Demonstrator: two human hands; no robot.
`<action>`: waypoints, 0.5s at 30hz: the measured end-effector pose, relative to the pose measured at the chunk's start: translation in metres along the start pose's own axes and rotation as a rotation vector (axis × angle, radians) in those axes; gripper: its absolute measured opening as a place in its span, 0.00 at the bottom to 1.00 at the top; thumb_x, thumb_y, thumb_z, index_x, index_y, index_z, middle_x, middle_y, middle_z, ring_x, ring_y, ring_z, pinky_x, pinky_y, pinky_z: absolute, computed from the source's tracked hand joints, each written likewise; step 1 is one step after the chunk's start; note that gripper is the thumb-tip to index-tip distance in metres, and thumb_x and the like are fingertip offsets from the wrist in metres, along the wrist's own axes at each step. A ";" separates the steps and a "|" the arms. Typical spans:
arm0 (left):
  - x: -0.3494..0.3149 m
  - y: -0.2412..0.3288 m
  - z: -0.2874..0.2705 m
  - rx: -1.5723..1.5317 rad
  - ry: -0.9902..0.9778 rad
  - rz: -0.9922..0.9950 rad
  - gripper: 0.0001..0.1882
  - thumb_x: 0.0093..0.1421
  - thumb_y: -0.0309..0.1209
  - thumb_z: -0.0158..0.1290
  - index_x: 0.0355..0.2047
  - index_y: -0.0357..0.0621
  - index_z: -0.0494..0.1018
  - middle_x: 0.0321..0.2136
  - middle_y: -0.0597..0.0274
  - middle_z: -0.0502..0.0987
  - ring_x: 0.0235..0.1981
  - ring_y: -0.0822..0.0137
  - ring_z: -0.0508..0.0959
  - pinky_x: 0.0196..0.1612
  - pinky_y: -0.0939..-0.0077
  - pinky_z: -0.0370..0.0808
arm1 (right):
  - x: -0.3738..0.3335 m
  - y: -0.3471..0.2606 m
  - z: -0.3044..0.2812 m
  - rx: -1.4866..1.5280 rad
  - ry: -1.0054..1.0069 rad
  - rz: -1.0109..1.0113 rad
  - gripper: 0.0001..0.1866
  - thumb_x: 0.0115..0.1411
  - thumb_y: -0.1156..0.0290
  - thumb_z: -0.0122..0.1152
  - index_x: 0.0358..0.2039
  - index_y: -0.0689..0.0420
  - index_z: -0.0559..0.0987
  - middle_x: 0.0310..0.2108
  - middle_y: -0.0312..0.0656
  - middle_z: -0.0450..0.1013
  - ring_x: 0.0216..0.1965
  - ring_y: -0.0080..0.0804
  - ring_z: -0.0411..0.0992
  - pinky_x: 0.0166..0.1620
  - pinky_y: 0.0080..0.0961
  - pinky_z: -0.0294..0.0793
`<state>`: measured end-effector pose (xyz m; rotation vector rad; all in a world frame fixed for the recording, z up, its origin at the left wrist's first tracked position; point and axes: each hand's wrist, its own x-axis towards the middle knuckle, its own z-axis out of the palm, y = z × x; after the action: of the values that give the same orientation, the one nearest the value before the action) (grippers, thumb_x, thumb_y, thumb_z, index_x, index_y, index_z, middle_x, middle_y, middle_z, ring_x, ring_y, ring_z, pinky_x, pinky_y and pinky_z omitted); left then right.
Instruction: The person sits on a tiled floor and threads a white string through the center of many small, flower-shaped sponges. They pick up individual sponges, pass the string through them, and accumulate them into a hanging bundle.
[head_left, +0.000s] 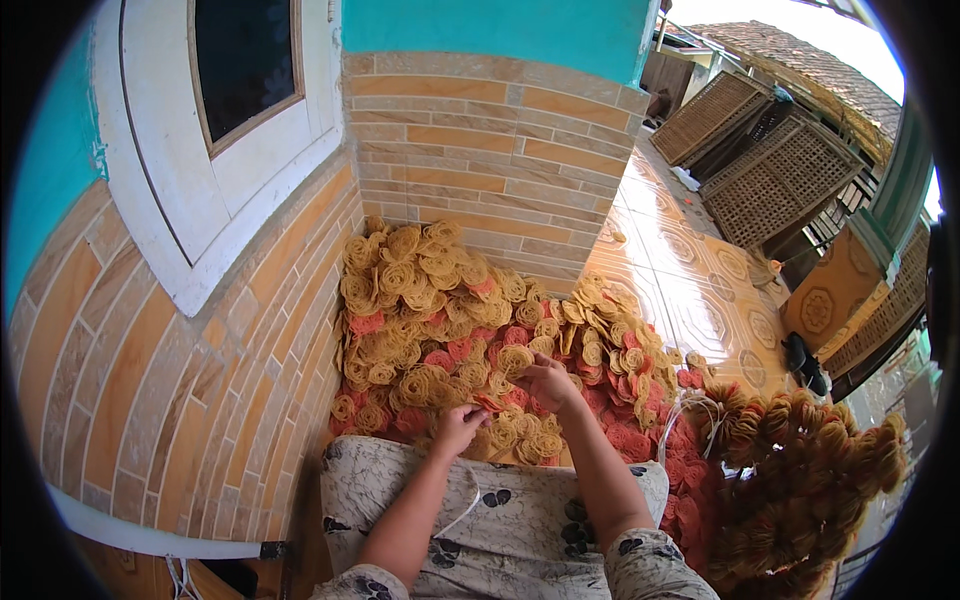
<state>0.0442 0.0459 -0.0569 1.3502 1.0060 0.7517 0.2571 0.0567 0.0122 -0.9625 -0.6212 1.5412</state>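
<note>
My left hand [460, 430] pinches a small red lacy disc [488, 402] at its fingertips, just above my lap. Slightly farther out and to the right, my right hand [550, 383] grips a yellow lacy swirled disc [514, 360] by its edge. Beneath and beyond both hands spreads a big heap of similar yellow discs [410, 275] with red discs [625, 440] mixed in. A white string [462, 515] lies over the patterned cloth [400, 480] on my lap.
Thick strung bundles of discs [810, 480] stand at the right, with white cord [665, 430] beside them. A tiled wall [470, 150] and a white-framed door [220, 180] enclose the heap. Woven racks [780, 175] lean beyond the shiny tiled floor [665, 255]; dark footwear [803, 362] lies near it.
</note>
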 end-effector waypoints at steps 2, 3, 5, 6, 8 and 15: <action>-0.002 0.004 0.001 -0.008 -0.014 0.007 0.11 0.63 0.33 0.53 0.40 0.39 0.78 0.25 0.70 0.79 0.18 0.83 0.66 0.22 0.86 0.64 | -0.007 -0.002 -0.002 -0.140 -0.022 -0.048 0.22 0.60 0.82 0.52 0.56 0.67 0.64 0.48 0.45 0.71 0.47 0.36 0.72 0.52 0.33 0.74; -0.003 0.006 0.001 -0.014 -0.017 0.010 0.11 0.63 0.33 0.53 0.40 0.39 0.78 0.25 0.70 0.79 0.18 0.83 0.65 0.22 0.86 0.64 | -0.011 -0.003 -0.003 -0.211 -0.011 -0.083 0.23 0.60 0.83 0.51 0.56 0.66 0.64 0.48 0.44 0.71 0.47 0.34 0.72 0.51 0.31 0.74; -0.005 0.009 0.003 -0.014 -0.038 0.027 0.11 0.63 0.33 0.54 0.40 0.39 0.78 0.25 0.70 0.79 0.18 0.83 0.65 0.21 0.86 0.64 | -0.017 -0.003 -0.005 -0.350 -0.002 -0.151 0.24 0.59 0.84 0.52 0.57 0.66 0.64 0.48 0.44 0.71 0.46 0.32 0.73 0.51 0.28 0.75; -0.006 0.010 0.003 -0.008 -0.056 0.041 0.11 0.63 0.33 0.54 0.40 0.40 0.78 0.25 0.70 0.79 0.17 0.83 0.64 0.21 0.86 0.63 | -0.019 -0.003 -0.005 -0.418 -0.005 -0.185 0.24 0.59 0.84 0.52 0.57 0.66 0.64 0.47 0.44 0.71 0.46 0.31 0.73 0.50 0.27 0.74; -0.006 0.012 0.006 0.009 -0.068 0.047 0.10 0.63 0.33 0.53 0.40 0.40 0.78 0.25 0.71 0.79 0.17 0.83 0.63 0.21 0.86 0.63 | -0.020 -0.002 -0.003 -0.549 0.012 -0.256 0.24 0.58 0.84 0.53 0.56 0.66 0.65 0.47 0.43 0.72 0.46 0.30 0.73 0.50 0.25 0.74; -0.005 0.011 0.005 0.073 -0.024 0.027 0.12 0.63 0.35 0.53 0.39 0.40 0.79 0.26 0.67 0.81 0.27 0.79 0.76 0.33 0.81 0.70 | -0.029 -0.007 0.014 -1.040 -0.022 -0.543 0.23 0.58 0.81 0.54 0.56 0.66 0.66 0.48 0.45 0.72 0.47 0.32 0.73 0.51 0.26 0.71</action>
<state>0.0483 0.0406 -0.0456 1.4345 1.0064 0.7234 0.2491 0.0316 0.0324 -1.3610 -1.6246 0.6824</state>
